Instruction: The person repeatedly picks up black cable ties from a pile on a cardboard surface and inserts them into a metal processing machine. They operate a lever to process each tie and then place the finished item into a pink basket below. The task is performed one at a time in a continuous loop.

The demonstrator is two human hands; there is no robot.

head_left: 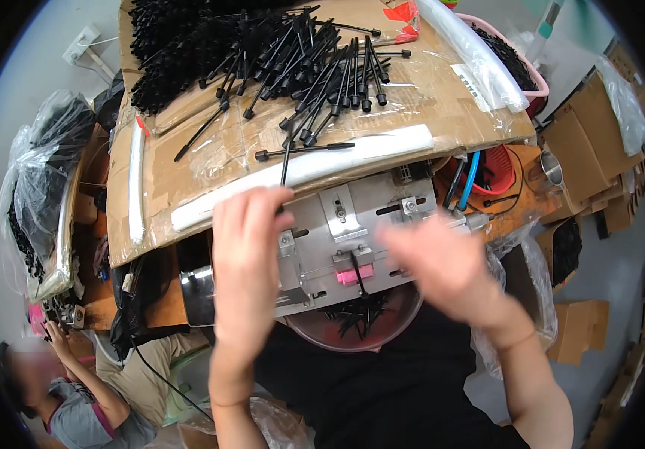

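The left hand (251, 236) is gripping 1 black rod (286, 161) above the near edge of the cardboard sheet (201, 161). The right hand (449, 266) is hovering over the right edge of the metal plate (375, 198); its grip is appearing too blurred to tell open or closed.

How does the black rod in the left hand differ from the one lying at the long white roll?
The held rod is in the left hand; the loose rod lies unheld at the long white roll. The held rod points away from the person, while the loose rod lies nearly crosswise. The hand hides the held rod's near end; the loose rod shows end to end. Both are thin and black.
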